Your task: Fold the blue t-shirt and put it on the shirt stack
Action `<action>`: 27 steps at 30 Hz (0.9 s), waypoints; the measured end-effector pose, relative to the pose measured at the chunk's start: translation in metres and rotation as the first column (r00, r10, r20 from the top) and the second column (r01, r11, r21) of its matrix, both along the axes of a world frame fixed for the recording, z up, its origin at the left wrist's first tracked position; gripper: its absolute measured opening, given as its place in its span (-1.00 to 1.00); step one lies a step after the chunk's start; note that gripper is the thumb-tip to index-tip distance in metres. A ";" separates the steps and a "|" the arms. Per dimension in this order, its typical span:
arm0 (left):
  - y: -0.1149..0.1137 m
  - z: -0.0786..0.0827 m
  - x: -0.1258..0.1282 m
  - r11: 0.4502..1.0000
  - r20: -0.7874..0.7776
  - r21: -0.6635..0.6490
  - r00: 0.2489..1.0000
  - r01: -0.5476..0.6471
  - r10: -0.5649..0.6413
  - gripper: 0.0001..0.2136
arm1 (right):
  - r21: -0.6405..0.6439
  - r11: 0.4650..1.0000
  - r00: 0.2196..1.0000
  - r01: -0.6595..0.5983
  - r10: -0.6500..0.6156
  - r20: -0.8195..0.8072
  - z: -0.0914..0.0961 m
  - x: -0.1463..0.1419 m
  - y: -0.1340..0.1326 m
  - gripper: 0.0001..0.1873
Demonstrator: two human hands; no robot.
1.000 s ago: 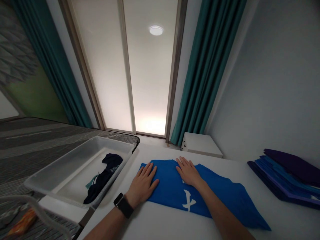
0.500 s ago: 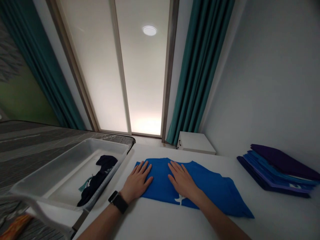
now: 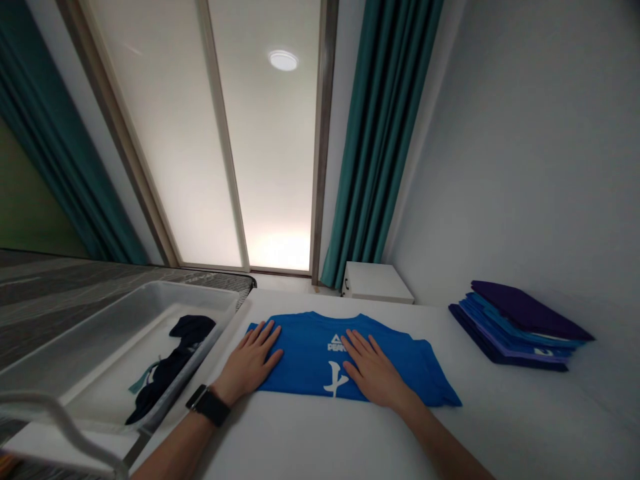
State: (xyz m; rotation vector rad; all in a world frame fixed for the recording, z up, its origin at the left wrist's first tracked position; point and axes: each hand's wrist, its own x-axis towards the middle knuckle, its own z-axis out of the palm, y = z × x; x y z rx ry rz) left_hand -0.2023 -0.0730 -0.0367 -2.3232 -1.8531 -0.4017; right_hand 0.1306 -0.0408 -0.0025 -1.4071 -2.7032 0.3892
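A blue T-shirt (image 3: 305,360) lies folded across the white table, its neckline at the far side. White lettering and a white character show on its front. My left hand (image 3: 251,363) rests flat on the shirt's left end, fingers spread; a black watch is on that wrist. On the right half of the shirt, my right hand (image 3: 374,370) lies flat with its fingers apart and covers part of the lettering. Neither hand grips the cloth.
A stack of folded clothes (image 3: 520,327) in purple and blue sits at the table's right. Left of the white table (image 3: 290,433) stands a translucent plastic bin (image 3: 115,313) holding dark clothes (image 3: 170,367). A white cabinet (image 3: 377,281) stands beyond the far edge.
My right hand has slid right across the shirt, uncovering the white print. The shirt's right end lies flatter and straighter. My left hand stays on the left end, and the view has shifted right.
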 end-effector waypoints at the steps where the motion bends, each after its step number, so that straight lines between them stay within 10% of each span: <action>1: -0.001 0.002 0.000 1.000 -0.009 -0.002 1.000 -0.009 0.009 -0.45 | -0.002 1.000 1.000 -0.004 0.004 -0.001 0.001 -0.001 0.001 -0.32; 13: -0.013 0.028 0.079 0.983 -0.011 -0.004 0.982 0.186 -0.186 -0.47 | 0.017 0.995 0.995 0.099 -0.099 -0.022 -0.003 0.018 -0.005 -0.35; 27: -0.005 0.034 0.100 0.961 0.008 -0.097 0.966 0.259 -0.259 -0.46 | -0.052 0.992 0.983 0.117 -0.123 -0.135 0.006 0.064 0.002 -0.33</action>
